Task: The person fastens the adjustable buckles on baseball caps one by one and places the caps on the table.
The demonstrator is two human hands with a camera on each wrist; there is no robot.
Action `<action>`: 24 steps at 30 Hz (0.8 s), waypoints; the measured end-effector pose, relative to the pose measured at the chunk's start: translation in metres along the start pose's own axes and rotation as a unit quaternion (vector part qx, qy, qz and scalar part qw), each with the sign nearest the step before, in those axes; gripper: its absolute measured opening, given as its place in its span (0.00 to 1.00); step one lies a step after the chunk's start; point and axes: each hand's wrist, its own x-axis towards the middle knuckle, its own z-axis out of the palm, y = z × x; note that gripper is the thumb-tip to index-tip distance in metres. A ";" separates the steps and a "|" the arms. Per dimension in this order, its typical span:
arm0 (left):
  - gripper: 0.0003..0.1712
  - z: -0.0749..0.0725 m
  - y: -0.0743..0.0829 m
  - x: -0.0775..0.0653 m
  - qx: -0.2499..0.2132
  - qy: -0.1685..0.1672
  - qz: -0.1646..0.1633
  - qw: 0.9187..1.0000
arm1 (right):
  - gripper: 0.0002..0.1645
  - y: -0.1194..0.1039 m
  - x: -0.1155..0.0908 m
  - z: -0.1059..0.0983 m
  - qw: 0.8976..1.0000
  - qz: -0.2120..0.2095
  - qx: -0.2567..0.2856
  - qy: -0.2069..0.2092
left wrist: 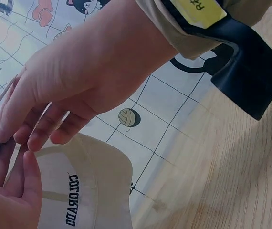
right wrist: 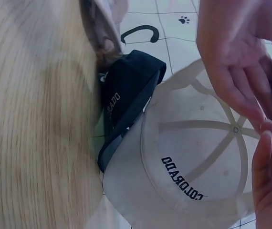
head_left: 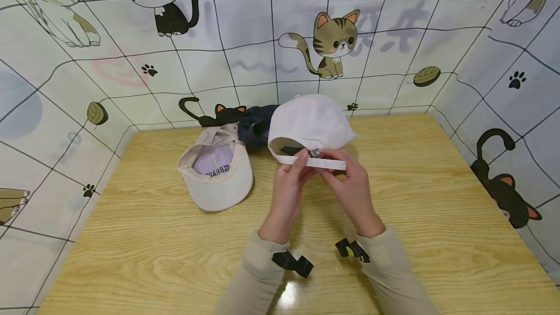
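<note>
1. The strap (head_left: 328,163) could slip free if you relax either pinch, or twist if you pull unevenly at its buckle (head_left: 315,153).
2. Your left hand (head_left: 286,191) and right hand (head_left: 355,186) pinch the strap.
3. The white cap (head_left: 312,118) extends just beyond your fingertips.

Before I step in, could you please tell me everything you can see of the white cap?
The white cap looks like fabric: a rounded crown, seams and dark COLORADO lettering inside, and a brim. It is crown uppermost toward the table's far side, back opening facing near. The left grip and right grip hold its strap by a shiny, metal-looking buckle. Whether it touches the navy cap is unclear.
</note>
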 end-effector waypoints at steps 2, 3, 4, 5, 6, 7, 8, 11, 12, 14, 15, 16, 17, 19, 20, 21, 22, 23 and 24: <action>0.22 0.001 0.000 -0.001 0.011 -0.003 -0.005 1.000 | 0.22 0.000 0.000 0.001 1.000 0.009 -0.006 0.012; 0.23 0.001 0.001 -0.001 0.018 -0.006 -0.007 1.000 | 0.23 -0.001 0.000 0.002 1.000 0.015 -0.012 0.017; 0.23 0.001 0.001 -0.001 0.025 -0.010 -0.008 1.000 | 0.24 -0.002 0.000 0.002 0.999 0.021 -0.018 0.023; 0.23 0.001 0.000 -0.001 0.031 -0.014 -0.008 0.999 | 0.24 -0.002 0.000 0.003 0.999 0.029 -0.022 0.027; 0.22 0.002 0.001 -0.002 0.038 -0.018 -0.009 0.999 | 0.25 -0.002 0.000 0.003 0.999 0.036 -0.027 0.029; 0.22 0.002 0.000 -0.002 0.042 -0.023 -0.010 0.999 | 0.26 -0.003 0.000 0.003 0.998 0.042 -0.031 0.032; 0.22 0.002 0.000 -0.002 0.045 -0.027 -0.011 0.999 | 0.26 -0.003 0.000 0.003 0.998 0.045 -0.034 0.035; 0.23 0.002 0.000 -0.002 0.049 -0.041 -0.010 0.998 | 0.26 -0.004 0.001 0.003 0.997 0.053 -0.029 0.042; 0.23 0.002 0.000 -0.002 0.050 -0.044 -0.010 0.998 | 0.26 -0.004 0.001 0.003 0.997 0.053 -0.021 0.043; 0.24 0.002 0.000 -0.002 0.046 -0.052 -0.009 0.998 | 0.24 -0.005 0.001 0.003 0.998 0.052 -0.010 0.046; 0.25 0.002 -0.001 -0.001 0.041 -0.056 -0.010 0.998 | 0.23 -0.005 0.001 0.002 0.998 0.050 -0.006 0.048; 0.25 0.001 -0.001 -0.001 0.035 -0.060 -0.013 0.997 | 0.22 -0.005 0.001 0.002 0.998 0.048 -0.006 0.050; 0.25 0.000 -0.002 -0.001 0.027 -0.064 -0.016 0.997 | 0.20 -0.005 0.000 0.002 0.998 0.045 -0.006 0.052; 0.26 -0.002 -0.003 0.000 0.010 -0.077 -0.017 0.997 | 0.16 -0.006 0.000 0.001 0.998 0.036 -0.011 0.057; 0.26 -0.002 -0.003 0.000 0.003 -0.082 -0.019 0.996 | 0.15 -0.006 0.000 0.000 0.998 0.034 -0.012 0.058; 0.26 -0.003 -0.003 0.001 -0.002 -0.087 -0.019 0.996 | 0.14 -0.006 0.000 0.000 0.998 0.032 -0.011 0.059; 0.27 -0.003 -0.004 0.001 -0.006 -0.091 -0.018 0.996 | 0.13 -0.006 0.000 -0.001 0.998 0.031 -0.010 0.060; 0.27 -0.003 -0.004 0.001 -0.007 -0.094 -0.017 0.995 | 0.13 -0.006 0.000 -0.001 0.998 0.033 -0.006 0.058; 0.27 -0.003 -0.004 0.001 -0.004 -0.096 -0.014 0.995 | 0.13 -0.006 0.000 -0.002 0.998 0.036 -0.001 0.056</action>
